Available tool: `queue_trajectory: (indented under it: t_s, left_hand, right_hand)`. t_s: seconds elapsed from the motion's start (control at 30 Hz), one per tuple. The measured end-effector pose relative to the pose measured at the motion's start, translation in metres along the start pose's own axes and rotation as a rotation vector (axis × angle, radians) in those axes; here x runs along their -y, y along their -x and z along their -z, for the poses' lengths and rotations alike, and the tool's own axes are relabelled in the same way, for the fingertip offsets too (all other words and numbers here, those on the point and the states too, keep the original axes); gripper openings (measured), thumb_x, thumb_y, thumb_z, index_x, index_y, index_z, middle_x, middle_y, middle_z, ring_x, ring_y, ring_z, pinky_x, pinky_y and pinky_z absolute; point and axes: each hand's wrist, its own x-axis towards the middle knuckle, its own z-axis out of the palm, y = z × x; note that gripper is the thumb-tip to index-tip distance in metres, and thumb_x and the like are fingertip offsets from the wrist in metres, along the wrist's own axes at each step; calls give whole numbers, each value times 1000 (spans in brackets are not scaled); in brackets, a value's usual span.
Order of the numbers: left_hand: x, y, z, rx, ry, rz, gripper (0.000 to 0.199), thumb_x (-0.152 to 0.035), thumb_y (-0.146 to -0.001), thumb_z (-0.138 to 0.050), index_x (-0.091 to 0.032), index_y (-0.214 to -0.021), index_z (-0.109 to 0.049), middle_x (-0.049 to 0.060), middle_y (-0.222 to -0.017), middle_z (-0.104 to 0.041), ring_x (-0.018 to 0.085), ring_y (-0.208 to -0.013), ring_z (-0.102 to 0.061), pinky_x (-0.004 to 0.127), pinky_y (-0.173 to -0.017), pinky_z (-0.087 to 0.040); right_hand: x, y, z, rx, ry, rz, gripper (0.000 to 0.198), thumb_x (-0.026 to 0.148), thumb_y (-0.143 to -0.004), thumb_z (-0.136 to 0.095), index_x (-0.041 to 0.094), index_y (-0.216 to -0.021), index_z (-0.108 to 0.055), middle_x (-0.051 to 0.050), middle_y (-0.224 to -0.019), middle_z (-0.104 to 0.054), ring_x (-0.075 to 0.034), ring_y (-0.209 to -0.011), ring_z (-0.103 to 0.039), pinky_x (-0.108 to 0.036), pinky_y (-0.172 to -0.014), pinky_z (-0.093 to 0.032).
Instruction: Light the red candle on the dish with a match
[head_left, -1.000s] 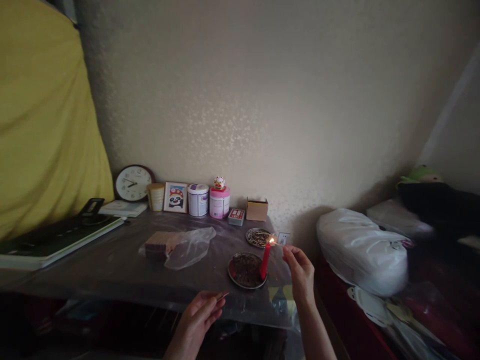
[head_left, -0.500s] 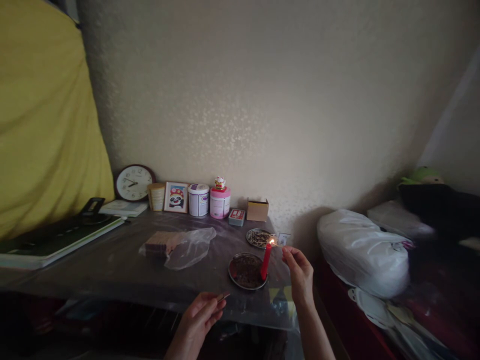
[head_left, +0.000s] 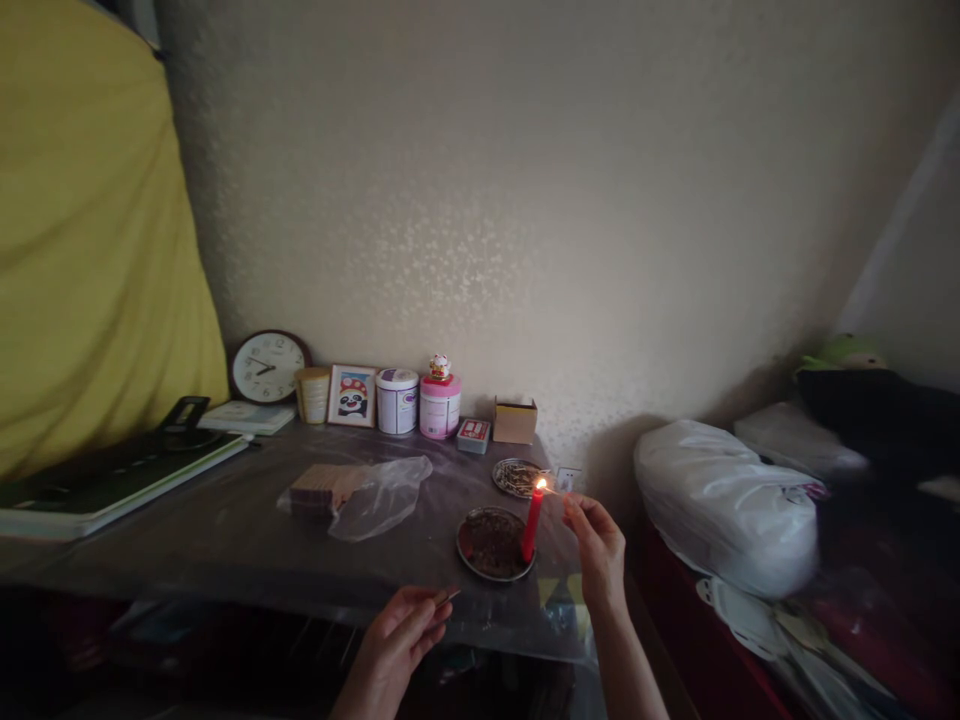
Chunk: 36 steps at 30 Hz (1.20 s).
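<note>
A red candle [head_left: 532, 528] stands upright, leaning slightly, at the right side of a round metal dish [head_left: 460, 555] with dark residue in it. My right hand [head_left: 598, 540] pinches a thin matchstick [head_left: 552, 491], its burning end at the top of the candle. A bright flame [head_left: 541, 484] shows there; whether the wick itself burns I cannot tell. Lower down, in front of the table edge, my left hand [head_left: 405, 632] is closed on a small flat matchbox [head_left: 448, 597], mostly hidden by the fingers.
Behind the candle lies a second dish [head_left: 517, 494] of used matchsticks. A wrapped stack of small boxes [head_left: 324, 490] sits left on the dark table [head_left: 247, 545]. Along the wall stand a clock [head_left: 270, 367], a picture frame [head_left: 352, 396], tins [head_left: 397, 402] and a cardboard box [head_left: 515, 420]. White bags [head_left: 724, 500] lie right.
My right hand has shifted very slightly left with the matchstick, and its flame sits a little closer over the candle top. My left hand is nearly still.
</note>
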Motion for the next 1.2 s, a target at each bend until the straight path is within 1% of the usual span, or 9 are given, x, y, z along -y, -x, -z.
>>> queue_trajectory:
  t_s: [0.1,0.23,0.33,0.5,0.8,1.0,1.1,1.2]
  left_hand:
    - [-1,2,-1,10,7,-1,30,-42,-60,-75,-18,-78,-68,9,-97,-70,28,-103,-59,35,-87,-45]
    - [-1,2,-1,2,22,0,28,-40,-61,-75,-18,-76,-67,9,-95,-70,27,-101,-60,35,-86,-45]
    - [0,2,0,6,29,6,28,-40,-61,-75,-18,-76,-66,9,-98,-70,26,-100,-61,34,-86,-45]
    - [-2,4,-1,13,30,13,30,-41,-61,-75,-18,-77,-65,10,-102,-70,26,-103,-59,35,-89,-44]
    - [-5,4,-3,1,18,4,30,-41,-59,-75,-18,-77,-66,10,-99,-70,28,-103,-60,37,-88,-44]
    - [-3,5,-2,-9,30,1,29,-40,-58,-76,-18,-75,-67,10,-100,-71,28,-103,-60,36,-88,-45]
    - [-1,3,1,-3,29,-2,29,-40,-59,-76,-19,-76,-67,9,-96,-71,26,-101,-60,35,-86,-46]
    - [1,0,2,0,39,0,30,-41,-59,-76,-19,-77,-67,8,-91,-71,26,-99,-61,34,-85,-46]
  right_hand:
    - [1,1,0,2,7,0,29,43,-59,-72,17,-68,-63,3,-61,-60,-10,-57,-50,-22,-55,-40]
    - [1,1,0,-3,21,-3,27,42,-61,-71,17,-69,-63,4,-59,-58,-10,-57,-49,-21,-54,-39]
    - [0,1,0,-2,30,4,26,41,-63,-70,17,-70,-64,4,-61,-59,-10,-59,-50,-21,-58,-40]
    - [-4,-2,2,-14,37,31,27,41,-62,-71,17,-72,-65,5,-63,-59,-10,-63,-50,-22,-63,-41]
    - [-4,-4,5,2,18,35,28,41,-63,-71,15,-72,-63,4,-62,-55,-10,-60,-48,-22,-59,-40]
    - [-7,-5,5,7,-32,26,27,38,-63,-73,15,-74,-63,3,-66,-56,-10,-62,-50,-22,-60,-42]
    - [9,-3,9,21,-79,17,27,39,-64,-72,17,-74,-61,3,-68,-56,-10,-61,-50,-22,-58,-43]
    - [41,3,19,50,-163,38,27,42,-65,-70,19,-71,-57,3,-66,-54,-9,-58,-49,-22,-55,-44]
